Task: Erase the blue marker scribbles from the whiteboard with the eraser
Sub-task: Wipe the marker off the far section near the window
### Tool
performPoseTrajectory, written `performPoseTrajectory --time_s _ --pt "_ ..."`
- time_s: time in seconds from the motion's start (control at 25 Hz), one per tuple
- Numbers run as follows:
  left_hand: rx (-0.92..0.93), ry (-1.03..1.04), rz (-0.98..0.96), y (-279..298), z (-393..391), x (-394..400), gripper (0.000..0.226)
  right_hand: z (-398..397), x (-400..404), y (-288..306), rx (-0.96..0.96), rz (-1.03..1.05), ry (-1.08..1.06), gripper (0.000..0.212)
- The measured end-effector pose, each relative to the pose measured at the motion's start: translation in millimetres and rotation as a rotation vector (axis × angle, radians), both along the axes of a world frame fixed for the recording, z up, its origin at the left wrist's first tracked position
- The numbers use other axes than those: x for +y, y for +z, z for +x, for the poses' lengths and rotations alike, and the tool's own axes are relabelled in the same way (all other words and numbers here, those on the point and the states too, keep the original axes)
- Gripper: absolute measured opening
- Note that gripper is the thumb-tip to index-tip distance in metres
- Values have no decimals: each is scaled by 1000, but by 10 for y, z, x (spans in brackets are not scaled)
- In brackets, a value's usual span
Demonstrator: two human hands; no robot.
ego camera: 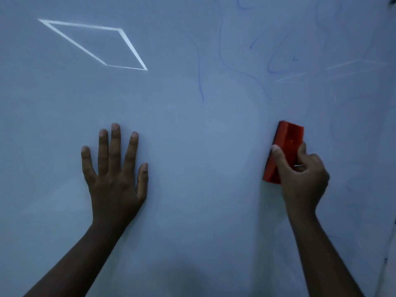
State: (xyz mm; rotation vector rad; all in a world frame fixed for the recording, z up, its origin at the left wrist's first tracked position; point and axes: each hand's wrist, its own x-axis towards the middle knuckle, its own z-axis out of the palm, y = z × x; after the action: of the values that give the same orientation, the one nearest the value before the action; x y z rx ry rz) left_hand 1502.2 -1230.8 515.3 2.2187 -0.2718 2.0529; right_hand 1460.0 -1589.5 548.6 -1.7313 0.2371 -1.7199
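Note:
The whiteboard (192, 157) fills the head view in dim bluish light. My right hand (302, 179) grips a red eraser (286, 142) and holds it flat against the board at centre right. Thin blue marker scribbles (276, 63) run over the upper right of the board, and one long line (199, 82) trails down near the middle. Fainter scribbles (336, 125) lie to the right of the eraser. My left hand (115, 168) rests flat on the board at the lower left, fingers spread, holding nothing.
A bright reflection shaped like a parallelogram (94, 43) shows at the upper left of the board. Fainter light streaks (342, 67) cross the upper right. The board's right edge (387, 254) is visible at the lower right corner.

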Motion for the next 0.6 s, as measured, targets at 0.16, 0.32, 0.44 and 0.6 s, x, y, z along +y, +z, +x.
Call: performPoseTrajectory --time_s 0.16,0.32,0.44,0.6 --pt "3 5 -2 -15 11 -18 65 151 13 284 -44 65 -6 65" --pt "-16 16 -17 -34 19 -46 66 206 751 400 -72 -140 9 60" --pt "-37 4 -26 -20 23 -53 65 98 1406 181 -66 -482 55 61" --pt "-40 -29 -42 28 -40 -25 62 69 1672 160 -80 -765 52 62"
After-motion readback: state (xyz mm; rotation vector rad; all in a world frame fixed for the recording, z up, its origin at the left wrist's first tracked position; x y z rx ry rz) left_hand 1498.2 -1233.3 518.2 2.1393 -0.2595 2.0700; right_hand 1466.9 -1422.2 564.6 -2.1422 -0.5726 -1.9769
